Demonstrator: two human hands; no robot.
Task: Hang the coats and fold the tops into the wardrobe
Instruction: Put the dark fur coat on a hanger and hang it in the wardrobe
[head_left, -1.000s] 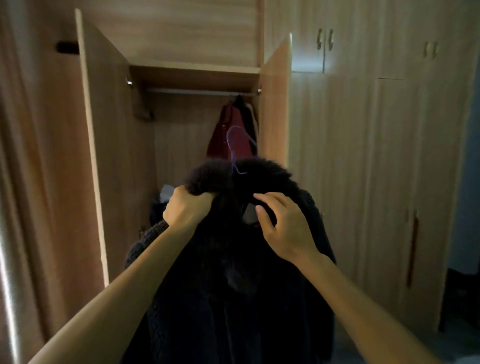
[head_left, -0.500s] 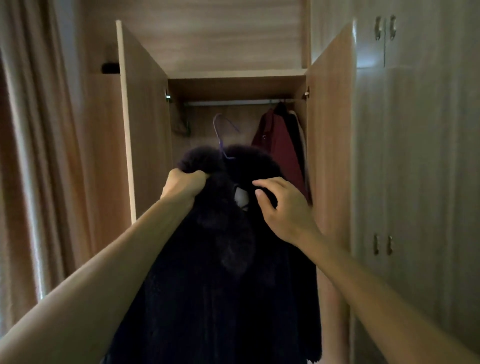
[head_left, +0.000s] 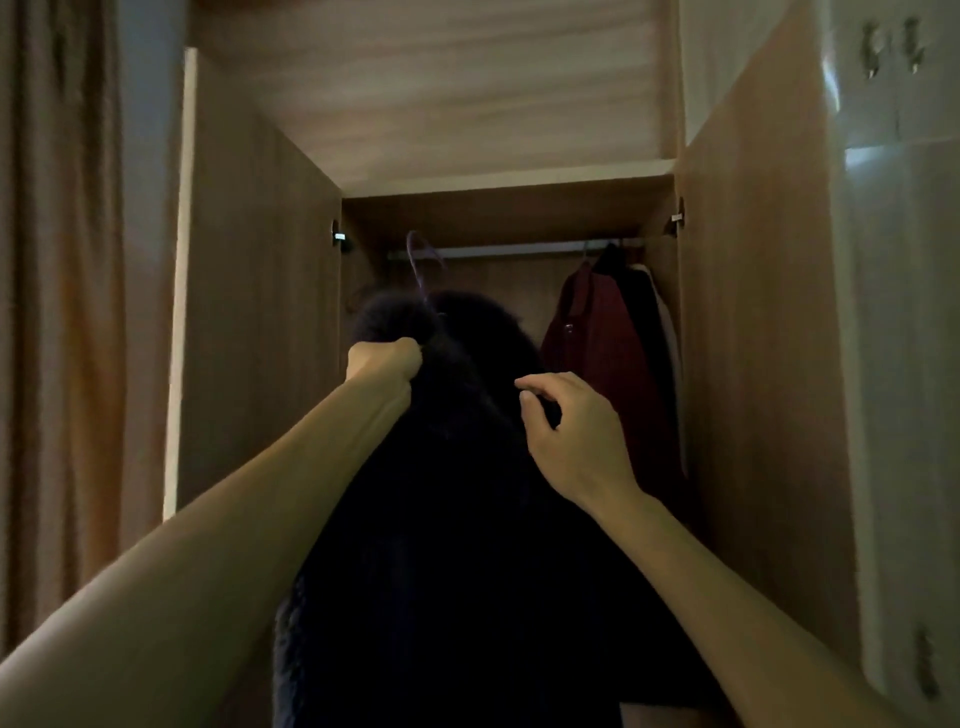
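Note:
A dark fuzzy coat (head_left: 457, 545) with a fur collar hangs on a purple hanger (head_left: 422, 270) whose hook is right at the wardrobe rail (head_left: 509, 251). My left hand (head_left: 383, 364) grips the coat's collar at the left. My right hand (head_left: 569, 431) is at the coat's right shoulder with curled fingers and pinches the fabric. The coat is raised inside the open wardrobe, left of the hanging clothes.
A dark red coat (head_left: 597, 353), a black garment and a white one hang at the right end of the rail. Both wardrobe doors (head_left: 260, 312) stand open on either side. A curtain (head_left: 57, 312) hangs at the left. Closed wardrobe doors (head_left: 904, 364) are at the right.
I have stepped closer to the wardrobe and lifted the coat higher, bringing the hanger hook up to the rail. My right hand has slid to the coat's right shoulder.

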